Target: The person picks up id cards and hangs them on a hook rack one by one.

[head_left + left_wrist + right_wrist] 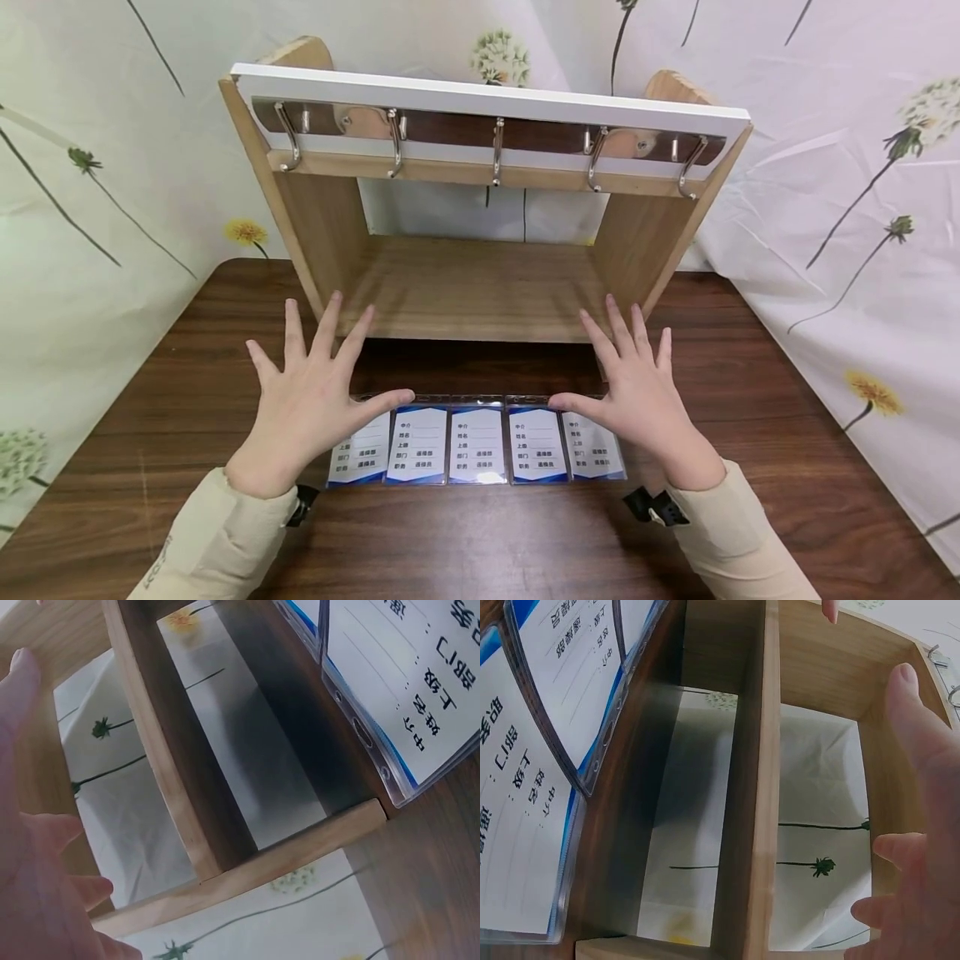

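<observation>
Both hands hover with fingers spread, palms down, and neither holds anything. The left hand covers part of the leftmost badge from above. Over the upper part of the rightmost badge is the right hand. Several badges in clear plastic sleeves lie side by side in a row, white with blue corners and printed lines; the middle badge catches a glare. Behind them stands a wooden rack with a white front rail carrying several metal hooks. The fingertips overlap the rack's lower shelf in the head view.
The dark brown wooden table bears everything. A white cloth with dandelion prints hangs behind and at both sides. Dark straps show at the wrists. The rack's side panels rise at left and right.
</observation>
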A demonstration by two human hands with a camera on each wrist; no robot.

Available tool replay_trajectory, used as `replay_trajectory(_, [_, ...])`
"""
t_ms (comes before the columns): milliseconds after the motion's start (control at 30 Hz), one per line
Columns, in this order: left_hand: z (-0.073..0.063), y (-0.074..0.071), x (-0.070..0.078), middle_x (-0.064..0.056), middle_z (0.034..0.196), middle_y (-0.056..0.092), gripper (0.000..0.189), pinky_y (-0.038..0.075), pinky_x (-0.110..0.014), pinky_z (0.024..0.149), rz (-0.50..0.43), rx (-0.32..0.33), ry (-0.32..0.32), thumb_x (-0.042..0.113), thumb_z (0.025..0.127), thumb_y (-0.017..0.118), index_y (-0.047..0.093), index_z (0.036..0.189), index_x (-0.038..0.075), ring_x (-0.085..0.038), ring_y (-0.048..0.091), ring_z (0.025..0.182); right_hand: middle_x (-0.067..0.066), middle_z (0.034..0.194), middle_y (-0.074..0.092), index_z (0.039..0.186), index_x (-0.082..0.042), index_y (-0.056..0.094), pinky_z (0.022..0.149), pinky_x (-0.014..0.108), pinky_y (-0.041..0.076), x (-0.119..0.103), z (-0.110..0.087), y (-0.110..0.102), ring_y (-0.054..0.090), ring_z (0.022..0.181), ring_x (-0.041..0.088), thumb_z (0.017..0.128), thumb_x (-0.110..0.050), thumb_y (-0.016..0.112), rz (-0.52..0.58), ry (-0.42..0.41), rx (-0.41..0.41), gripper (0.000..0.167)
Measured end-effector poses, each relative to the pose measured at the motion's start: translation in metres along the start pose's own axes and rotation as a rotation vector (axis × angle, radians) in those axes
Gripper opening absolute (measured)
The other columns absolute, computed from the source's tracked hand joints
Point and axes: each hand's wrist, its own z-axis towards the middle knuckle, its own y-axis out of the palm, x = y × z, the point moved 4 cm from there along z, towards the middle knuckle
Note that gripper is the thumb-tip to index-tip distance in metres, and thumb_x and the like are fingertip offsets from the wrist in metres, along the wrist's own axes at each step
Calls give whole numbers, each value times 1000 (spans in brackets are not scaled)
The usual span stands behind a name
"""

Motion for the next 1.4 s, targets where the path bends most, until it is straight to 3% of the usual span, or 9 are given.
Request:
replay_trajectory(267, [0,-6,0,-7,167,6,108,5,-87,98,-77,-16,1,81,77,58,13,160,29,-47,-8,150,15,166,11,158,-19,24,118,64,2,2,1,-9,5,153,40,78,-60,74,157,-39,-17,103])
replay_trajectory(467, [0,-10,0,-8,167,8,105,12,-82,103,-166,-16,11,72,81,62,8,160,29,-44,-1,152,12,166,11,158,-18,25,117,66,14,7,-3,-13,6,153,38,84,-45,76,329,-51,-37,94])
replay_trajectory(767, [-2,-10,-3,-11,165,18,99,18,-66,115,-327,39,55,56,87,68,15,160,16,-39,10,152,13,162,26,155,-11,33,115,61,23,10,-9,-12,22,151,35,88,-26,75,472,-77,-23,80])
replay_trajectory(967, [-3,-15,-3,-13,163,24,93,22,-59,117,-386,80,93,46,90,70,19,159,12,-40,18,150,13,156,39,151,-10,40,114,58,28,14,-13,-11,35,144,37,90,-17,72,563,-32,17,69])
replay_trajectory(1133, [-2,-22,-4,-16,159,30,88,26,-59,115,-412,131,132,40,90,72,24,157,8,-40,27,146,15,147,50,145,-7,48,108,36,40,20,-15,-11,49,132,32,92,-13,69,644,4,29,57])
replay_trajectory(1233, [-1,-28,-5,-17,158,33,85,28,-58,114,-433,162,139,38,90,72,27,156,8,-40,31,145,16,140,56,141,-4,52,98,19,45,26,-16,-10,55,122,15,93,-11,68,668,30,21,51])
replay_trajectory(1300, [0,-33,-6,-17,156,36,82,29,-58,114,-442,194,147,38,90,71,30,155,8,-39,33,143,17,137,58,139,-3,53,91,16,48,30,-16,-9,56,115,6,93,-12,67,681,55,0,49])
replay_trajectory(1400, [2,-41,-7,-18,152,42,78,31,-55,113,-445,261,180,37,91,71,35,152,6,-39,38,140,18,133,60,138,-3,54,84,19,51,35,-18,-6,59,109,7,95,-17,66,663,100,-44,47])
